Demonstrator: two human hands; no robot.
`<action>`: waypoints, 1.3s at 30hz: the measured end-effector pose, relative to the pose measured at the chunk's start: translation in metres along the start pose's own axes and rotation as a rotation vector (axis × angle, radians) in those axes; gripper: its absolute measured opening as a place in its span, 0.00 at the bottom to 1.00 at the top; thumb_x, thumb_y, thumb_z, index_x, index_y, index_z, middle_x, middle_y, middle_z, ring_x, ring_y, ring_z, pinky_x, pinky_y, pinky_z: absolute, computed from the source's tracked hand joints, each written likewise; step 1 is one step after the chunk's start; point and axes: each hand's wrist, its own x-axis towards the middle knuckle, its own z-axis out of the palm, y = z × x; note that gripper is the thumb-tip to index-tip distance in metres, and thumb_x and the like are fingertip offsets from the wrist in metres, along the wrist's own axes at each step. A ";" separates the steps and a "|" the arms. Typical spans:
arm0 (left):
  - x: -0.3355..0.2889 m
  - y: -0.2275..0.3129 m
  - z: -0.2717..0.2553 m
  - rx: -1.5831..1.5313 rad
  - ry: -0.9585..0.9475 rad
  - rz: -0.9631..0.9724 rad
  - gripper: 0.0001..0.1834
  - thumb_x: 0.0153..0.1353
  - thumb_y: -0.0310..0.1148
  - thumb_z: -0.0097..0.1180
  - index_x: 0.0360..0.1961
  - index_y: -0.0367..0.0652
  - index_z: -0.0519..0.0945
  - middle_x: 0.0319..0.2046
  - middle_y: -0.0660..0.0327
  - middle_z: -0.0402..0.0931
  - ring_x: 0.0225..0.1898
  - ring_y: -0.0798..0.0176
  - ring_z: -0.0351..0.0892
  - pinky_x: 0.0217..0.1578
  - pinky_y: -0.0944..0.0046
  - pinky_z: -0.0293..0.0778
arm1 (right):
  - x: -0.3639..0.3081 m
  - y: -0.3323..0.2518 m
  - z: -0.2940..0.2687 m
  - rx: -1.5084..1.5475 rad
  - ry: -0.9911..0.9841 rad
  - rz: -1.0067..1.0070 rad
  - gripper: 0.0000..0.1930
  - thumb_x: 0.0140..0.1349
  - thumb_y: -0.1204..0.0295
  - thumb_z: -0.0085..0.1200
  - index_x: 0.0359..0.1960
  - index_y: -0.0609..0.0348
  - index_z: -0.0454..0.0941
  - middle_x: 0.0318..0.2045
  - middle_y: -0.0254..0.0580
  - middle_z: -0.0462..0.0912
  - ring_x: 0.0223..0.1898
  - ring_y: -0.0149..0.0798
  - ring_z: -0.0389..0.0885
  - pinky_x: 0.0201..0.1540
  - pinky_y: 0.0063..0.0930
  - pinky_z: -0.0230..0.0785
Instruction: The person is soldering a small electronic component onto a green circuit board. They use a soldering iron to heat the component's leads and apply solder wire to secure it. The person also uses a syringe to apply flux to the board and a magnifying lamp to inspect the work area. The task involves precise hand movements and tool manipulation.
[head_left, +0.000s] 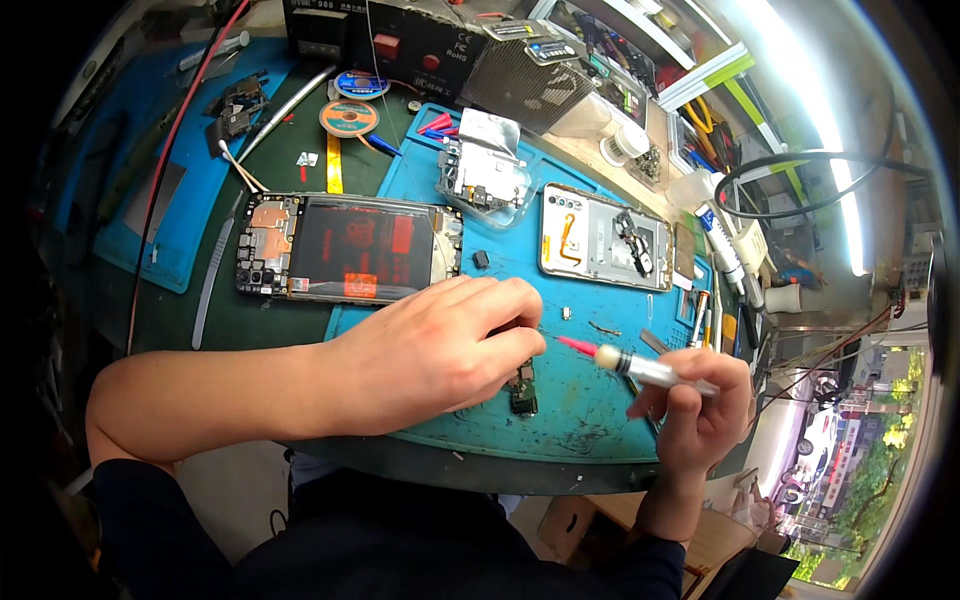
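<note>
My right hand (695, 405) is closed around a clear syringe (648, 371); its pink needle tip points left toward my other hand. My left hand (455, 345) reaches across the mat with its fingers curled and pinched together, and what they hold, if anything, is hidden. Partly beneath those fingers shows a small green circuit board (523, 393); whether they touch it I cannot tell. Beyond the left hand lies an opened phone (365, 250) with its black battery and copper-coloured shielding exposed. A phone back housing (605, 240) rests farther right, with an orange flex cable and small parts on it.
A blue work mat (590, 430) covers much of the bench, scattered with tiny parts. Solder spools (349, 118), a clear dish of phone parts (485, 180) and a black machine (390, 50) stand at the back. Tweezers (212, 285) lie left; tools and tubes (720, 245) line the right.
</note>
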 end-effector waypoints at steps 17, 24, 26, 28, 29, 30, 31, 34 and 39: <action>-0.001 0.001 0.000 0.011 -0.007 -0.013 0.18 0.55 0.22 0.68 0.48 0.38 0.80 0.49 0.56 0.74 0.49 0.51 0.79 0.47 0.54 0.76 | 0.005 0.006 0.016 -0.572 -0.092 -0.523 0.10 0.70 0.74 0.58 0.48 0.66 0.77 0.23 0.37 0.79 0.18 0.33 0.72 0.19 0.27 0.61; 0.000 0.002 -0.002 0.016 -0.007 -0.005 0.18 0.55 0.22 0.68 0.48 0.38 0.80 0.49 0.56 0.74 0.49 0.51 0.79 0.47 0.54 0.76 | 0.008 0.006 0.018 -0.600 -0.111 -0.557 0.09 0.69 0.76 0.57 0.47 0.68 0.78 0.22 0.37 0.79 0.17 0.32 0.72 0.19 0.26 0.60; 0.000 0.002 -0.002 0.017 0.003 0.000 0.18 0.55 0.22 0.68 0.48 0.38 0.80 0.49 0.56 0.74 0.49 0.51 0.79 0.47 0.54 0.77 | 0.008 0.005 0.018 -0.610 -0.113 -0.565 0.08 0.69 0.76 0.57 0.46 0.67 0.78 0.21 0.36 0.78 0.17 0.32 0.72 0.19 0.26 0.60; 0.001 0.002 -0.002 0.013 0.001 0.001 0.18 0.54 0.22 0.68 0.48 0.38 0.80 0.49 0.56 0.74 0.49 0.51 0.79 0.47 0.54 0.77 | 0.008 0.004 0.018 -0.617 -0.113 -0.565 0.08 0.69 0.77 0.56 0.46 0.67 0.78 0.21 0.36 0.78 0.17 0.32 0.72 0.19 0.26 0.60; 0.001 0.002 -0.002 0.010 0.000 0.001 0.18 0.54 0.22 0.68 0.48 0.38 0.80 0.49 0.56 0.74 0.49 0.52 0.79 0.47 0.54 0.77 | 0.008 0.004 0.019 -0.618 -0.106 -0.570 0.08 0.69 0.76 0.56 0.46 0.67 0.78 0.21 0.36 0.78 0.17 0.32 0.72 0.19 0.26 0.59; 0.001 0.002 -0.002 0.012 -0.002 -0.002 0.18 0.54 0.22 0.68 0.47 0.38 0.80 0.49 0.56 0.74 0.49 0.52 0.79 0.47 0.54 0.77 | 0.008 0.006 0.020 -0.615 -0.100 -0.576 0.08 0.69 0.76 0.56 0.46 0.67 0.78 0.20 0.35 0.78 0.17 0.32 0.71 0.19 0.26 0.59; 0.001 0.002 -0.002 0.013 -0.004 -0.006 0.18 0.54 0.22 0.68 0.47 0.38 0.80 0.49 0.56 0.74 0.49 0.52 0.79 0.47 0.54 0.77 | 0.009 0.007 0.020 -0.613 -0.093 -0.582 0.08 0.69 0.76 0.56 0.46 0.67 0.78 0.20 0.35 0.77 0.17 0.31 0.71 0.19 0.26 0.58; 0.001 0.002 -0.001 0.012 -0.006 -0.007 0.18 0.54 0.22 0.68 0.47 0.38 0.80 0.49 0.56 0.74 0.49 0.52 0.79 0.47 0.54 0.77 | 0.009 0.006 0.019 -0.624 -0.110 -0.607 0.08 0.69 0.75 0.57 0.45 0.67 0.79 0.19 0.34 0.77 0.16 0.31 0.69 0.18 0.26 0.57; 0.001 0.002 -0.002 0.017 -0.010 -0.012 0.18 0.54 0.22 0.68 0.47 0.38 0.80 0.49 0.57 0.75 0.49 0.52 0.79 0.47 0.54 0.77 | 0.010 0.007 0.020 -0.617 -0.093 -0.631 0.08 0.70 0.74 0.57 0.45 0.66 0.79 0.19 0.34 0.76 0.16 0.30 0.68 0.18 0.25 0.55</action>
